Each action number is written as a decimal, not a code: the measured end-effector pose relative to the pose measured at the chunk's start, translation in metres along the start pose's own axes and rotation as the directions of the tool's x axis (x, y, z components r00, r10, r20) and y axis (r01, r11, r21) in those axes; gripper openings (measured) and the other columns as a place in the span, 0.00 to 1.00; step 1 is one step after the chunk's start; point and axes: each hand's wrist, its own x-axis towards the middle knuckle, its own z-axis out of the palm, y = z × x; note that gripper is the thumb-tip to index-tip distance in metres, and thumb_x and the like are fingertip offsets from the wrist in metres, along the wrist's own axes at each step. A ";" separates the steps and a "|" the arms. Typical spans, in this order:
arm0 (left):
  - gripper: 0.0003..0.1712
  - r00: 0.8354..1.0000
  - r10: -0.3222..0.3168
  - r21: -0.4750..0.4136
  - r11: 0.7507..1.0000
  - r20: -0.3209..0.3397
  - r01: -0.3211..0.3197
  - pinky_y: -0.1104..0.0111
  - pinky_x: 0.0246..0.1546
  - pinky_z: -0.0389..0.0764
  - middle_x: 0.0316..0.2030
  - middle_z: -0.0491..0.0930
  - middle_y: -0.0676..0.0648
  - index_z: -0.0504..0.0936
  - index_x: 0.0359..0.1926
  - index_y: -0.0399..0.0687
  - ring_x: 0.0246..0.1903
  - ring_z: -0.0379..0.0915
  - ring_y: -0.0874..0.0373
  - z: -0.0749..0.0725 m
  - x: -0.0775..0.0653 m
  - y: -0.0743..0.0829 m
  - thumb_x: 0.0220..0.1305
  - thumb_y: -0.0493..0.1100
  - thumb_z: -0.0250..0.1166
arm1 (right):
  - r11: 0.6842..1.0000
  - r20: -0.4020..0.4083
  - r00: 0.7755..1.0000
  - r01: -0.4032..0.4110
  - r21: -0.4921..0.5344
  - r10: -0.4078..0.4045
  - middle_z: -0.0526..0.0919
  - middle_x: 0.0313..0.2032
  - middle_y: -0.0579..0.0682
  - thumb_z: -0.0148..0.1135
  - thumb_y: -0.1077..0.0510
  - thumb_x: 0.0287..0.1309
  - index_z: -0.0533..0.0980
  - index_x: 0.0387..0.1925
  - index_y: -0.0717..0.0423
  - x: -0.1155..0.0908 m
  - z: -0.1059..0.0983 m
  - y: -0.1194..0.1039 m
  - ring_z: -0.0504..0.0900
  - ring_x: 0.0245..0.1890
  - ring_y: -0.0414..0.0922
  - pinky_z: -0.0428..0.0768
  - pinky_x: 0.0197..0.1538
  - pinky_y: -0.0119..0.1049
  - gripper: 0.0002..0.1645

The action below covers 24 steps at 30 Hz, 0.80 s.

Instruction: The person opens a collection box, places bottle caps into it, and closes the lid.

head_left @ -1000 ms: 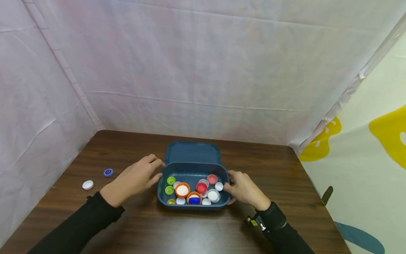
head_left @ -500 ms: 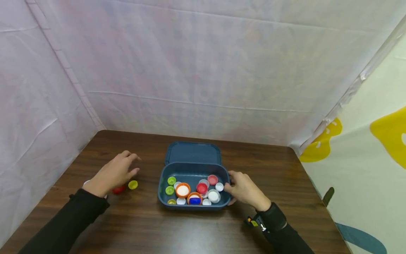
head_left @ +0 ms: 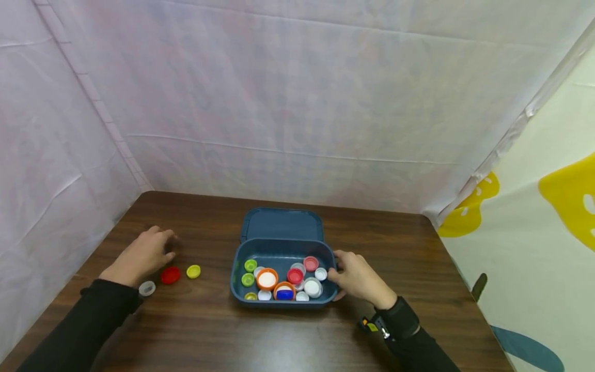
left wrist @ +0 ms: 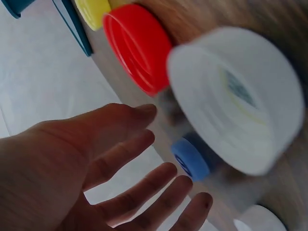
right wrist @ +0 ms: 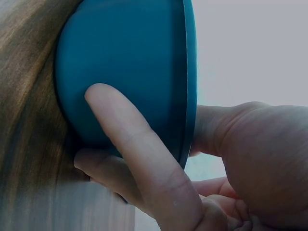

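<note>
A dark blue plastic box [head_left: 283, 304] stands on the table, holding several bottle caps in green, orange, white, red and blue. My right hand [head_left: 361, 277] grips its right end. In the right wrist view, fingers lie along the outer wall [right wrist: 139, 43] and the thumb goes behind the rim. To the left, my left hand [head_left: 141, 257] hovers over the table with relaxed, spread fingers and holds nothing. Close to it lie a red cap [head_left: 170, 275], a yellow cap [head_left: 193, 271] and a whitish cap [head_left: 146, 289]. The left wrist view also shows a blue cap [left wrist: 191, 159] near the fingertips.
The box's blue lid [head_left: 282, 225] lies directly behind it. Another white cap [left wrist: 260, 219] shows at the bottom of the left wrist view. The brown wooden table [head_left: 223, 341] borders white fabric walls [head_left: 297, 103] at the back and left.
My left hand has moved left from the box's edge to the loose caps, uncovering the red, yellow and whitish ones. My right hand stays on the box.
</note>
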 end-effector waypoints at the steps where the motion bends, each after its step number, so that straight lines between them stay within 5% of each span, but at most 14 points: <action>1: 0.20 1.000 0.006 0.000 1.000 -0.004 -0.006 0.39 0.52 0.90 0.51 0.86 0.28 0.89 0.59 0.30 0.51 0.85 0.32 0.000 0.000 -0.002 0.70 0.34 0.80 | 1.000 0.000 1.000 0.005 0.000 -0.005 0.94 0.55 0.73 0.68 0.66 0.75 0.71 0.79 0.76 0.000 0.000 0.000 0.97 0.28 0.52 0.94 0.29 0.48 0.37; 13: 0.07 1.000 0.024 0.025 0.999 -0.013 -0.024 0.40 0.47 0.90 0.42 0.88 0.31 0.90 0.46 0.32 0.45 0.86 0.32 0.000 0.004 -0.016 0.68 0.27 0.77 | 1.000 0.006 1.000 0.006 -0.002 -0.006 0.94 0.55 0.73 0.68 0.66 0.75 0.71 0.79 0.77 0.000 -0.001 0.002 0.97 0.28 0.51 0.95 0.30 0.49 0.37; 24: 0.05 0.998 0.034 0.030 0.999 -0.045 -0.033 0.43 0.43 0.89 0.39 0.87 0.33 0.89 0.42 0.33 0.40 0.85 0.38 0.000 0.002 -0.016 0.67 0.27 0.78 | 1.000 0.003 1.000 0.008 -0.011 -0.008 0.93 0.56 0.73 0.69 0.65 0.76 0.71 0.79 0.76 0.001 0.001 0.002 0.97 0.28 0.50 0.94 0.30 0.48 0.37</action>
